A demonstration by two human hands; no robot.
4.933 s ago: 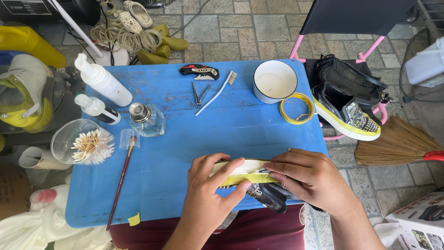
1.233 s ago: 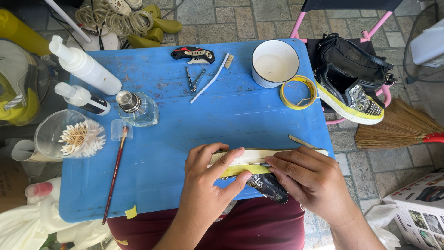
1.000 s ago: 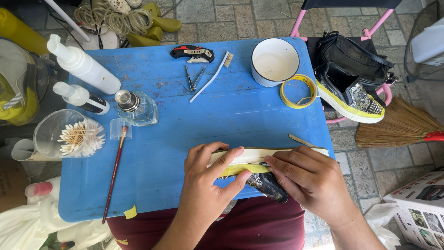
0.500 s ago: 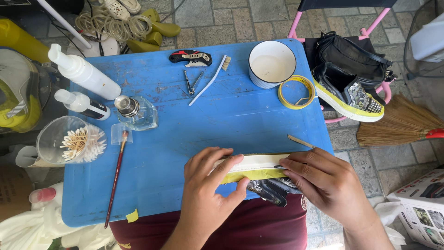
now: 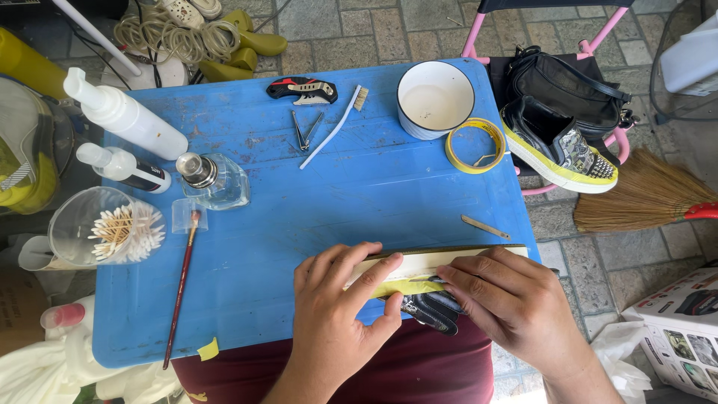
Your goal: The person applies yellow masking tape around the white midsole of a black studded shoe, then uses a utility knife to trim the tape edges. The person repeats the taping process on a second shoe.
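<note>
A black shoe with a yellow sole (image 5: 428, 298) lies on its side at the near edge of the blue table (image 5: 359, 187), with a pale strip of tape (image 5: 456, 262) stretched along the sole. My left hand (image 5: 340, 314) presses down on the strip's left end with its fingers spread. My right hand (image 5: 508, 299) lies over the shoe's right part, its fingertips pinching the sole and strip. Much of the shoe is hidden under both hands.
On the table are a white bowl (image 5: 435, 97), a yellow tape roll (image 5: 476, 145), a toothbrush (image 5: 333, 126), a folding knife (image 5: 303, 90), tweezers, a paintbrush (image 5: 182, 288), bottles and a cup of cotton swabs (image 5: 123, 232). A second shoe (image 5: 561, 150), a black bag and a broom (image 5: 643, 202) lie to the right.
My hands have slid slightly right along the strip and the shoe sits lower at the table edge. The view shifted a little.
</note>
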